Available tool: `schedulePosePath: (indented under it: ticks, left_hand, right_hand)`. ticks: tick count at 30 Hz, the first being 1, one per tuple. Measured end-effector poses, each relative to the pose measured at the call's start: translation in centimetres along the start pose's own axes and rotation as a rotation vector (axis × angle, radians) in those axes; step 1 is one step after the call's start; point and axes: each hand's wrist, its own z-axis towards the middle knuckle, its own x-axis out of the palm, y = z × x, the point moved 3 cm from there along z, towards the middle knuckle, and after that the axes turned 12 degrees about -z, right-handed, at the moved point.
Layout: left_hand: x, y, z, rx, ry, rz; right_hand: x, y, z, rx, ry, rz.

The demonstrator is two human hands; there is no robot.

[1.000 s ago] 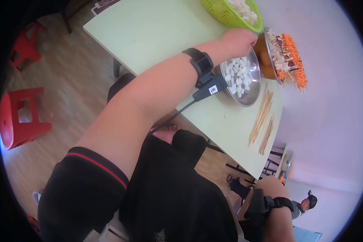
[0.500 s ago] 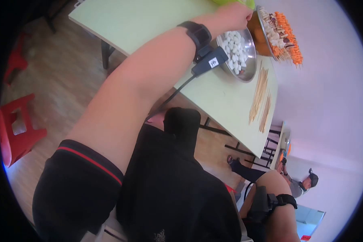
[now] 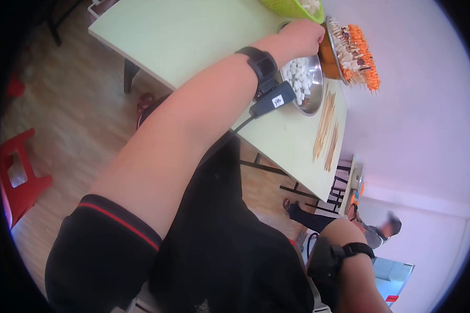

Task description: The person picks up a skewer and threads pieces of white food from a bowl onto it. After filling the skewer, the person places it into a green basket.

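Note:
My left hand reaches to the upper rim of a metal bowl with white cut pieces in it. Its fingers are curled in; what they hold, if anything, is hidden. Close to the knuckles stands a brown container, and against it leans a metal tray bearing skewers of orange and white food. At the lower right my right hand is bent beside a black strapped-on device, and its fingers cannot be seen.
Thin wooden sticks lie on the pale table below the bowl. A green basket with white pieces is at the top. A red stool stands on the floor at left. Another person is in the background.
The view has shifted, with more of the green basket showing. My left hand sits lower in the picture, nearer the bowl. The skewers keep their place beside the bowl.

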Motion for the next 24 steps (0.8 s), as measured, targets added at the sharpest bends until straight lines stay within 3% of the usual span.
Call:
schedulePosePath:
  ticks: [2, 3, 5, 6, 8, 9, 10, 13, 15, 17, 19, 21, 22, 24]
  left_hand:
    - [0.2, 0.1, 0.1, -0.001, 0.001, 0.002]
    - [0.5, 0.5, 0.0, 0.006, 0.006, -0.029]
    - [0.7, 0.7, -0.3, 0.000, 0.027, -0.034]
    - [0.4, 0.4, -0.5, -0.006, 0.039, -0.010]
    - [0.4, 0.5, -0.5, 0.020, 0.062, 0.047]
    - [0.2, 0.0, -0.5, 0.006, 0.080, 0.023]
    - [0.0, -0.3, -0.5, -0.016, 0.094, 0.003]
    - [-0.1, -0.1, -0.2, 0.012, 0.094, -0.025]
    - [-0.4, -0.2, 0.1, -0.006, 0.054, -0.108]
    - [-0.7, -0.1, 0.6, -0.039, 0.028, -0.176]
    - [-1.2, -0.5, 0.7, -0.125, -0.053, -0.223]
    - [-2.5, -0.6, 0.9, -0.147, -0.121, -0.129]
    - [-3.4, -0.7, 1.2, -0.139, -0.142, -0.064]
    - [-3.6, -2.8, 0.8, -0.114, -0.103, -0.131]
  right_hand:
    - [-3.2, -1.4, -1.1, -0.022, 0.368, 0.766]
    - [-1.9, -1.9, -2.2, -0.027, 0.356, 0.754]
    - [1.0, -2.9, -4.7, -0.099, -0.279, 0.082]
    - [1.8, -3.0, -5.2, -0.121, -0.297, 0.042]
    - [2.2, -4.3, -6.1, 0.084, -0.379, 0.632]
    - [1.7, -4.0, -7.1, 0.057, -0.442, 0.679]
    - [0.7, -4.1, -8.3, 0.026, -0.450, 0.627]
    - [-2.9, -4.6, -12.8, -0.060, -0.192, 0.117]
    - [-4.0, -2.0, -18.1, 0.388, -0.541, -0.159]
    - [-5.6, -3.2, -18.5, 0.958, 0.624, -0.524]
    - [-3.5, -4.5, -24.0, 1.251, 0.300, -0.292]
    - [-1.5, -2.1, -29.6, 1.466, 0.393, 0.005]
    - [-1.3, -1.1, -31.6, 1.475, 0.363, 0.008]
    - [1.5, 3.0, -36.1, 1.661, 0.801, 0.852]
